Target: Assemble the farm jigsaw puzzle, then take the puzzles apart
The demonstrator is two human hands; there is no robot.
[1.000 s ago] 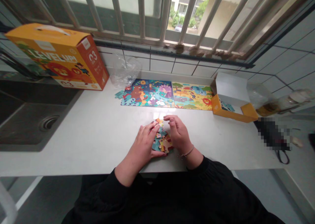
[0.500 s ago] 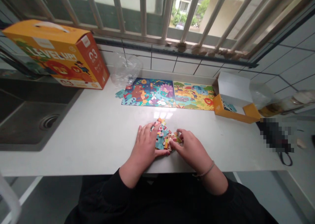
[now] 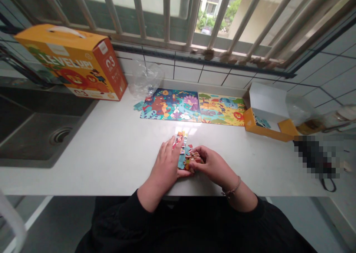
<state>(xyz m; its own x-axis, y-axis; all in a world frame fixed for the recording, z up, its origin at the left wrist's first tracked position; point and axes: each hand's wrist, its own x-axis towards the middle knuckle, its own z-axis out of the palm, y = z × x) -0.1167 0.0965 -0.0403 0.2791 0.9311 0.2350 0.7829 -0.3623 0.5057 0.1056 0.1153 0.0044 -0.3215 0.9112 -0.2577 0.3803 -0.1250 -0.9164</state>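
A small heap of jigsaw puzzle pieces (image 3: 182, 159) in teal, red and yellow lies on the white counter between my hands. My left hand (image 3: 166, 160) cups the heap from the left, its fingers stretched along the side and its thumb across the near edge. From the right, my right hand (image 3: 207, 159) pinches a few brownish puzzle pieces (image 3: 194, 157) between thumb and fingers, at the heap's edge. My fingers partly cover the heap, so its lowest pieces are hidden.
Behind lie a blue animal puzzle (image 3: 172, 106) and a yellow one (image 3: 221, 110). An opened orange box (image 3: 268, 131) stands right, a large orange carton (image 3: 72, 64) left by the sink (image 3: 50, 134). Clear plastic wrap (image 3: 146, 79) and teal pieces (image 3: 138, 105) lie near the blue puzzle.
My right hand has closed around pieces at the heap's right side and drawn in slightly left. The pieces sit closer together, and the view has shifted a little.
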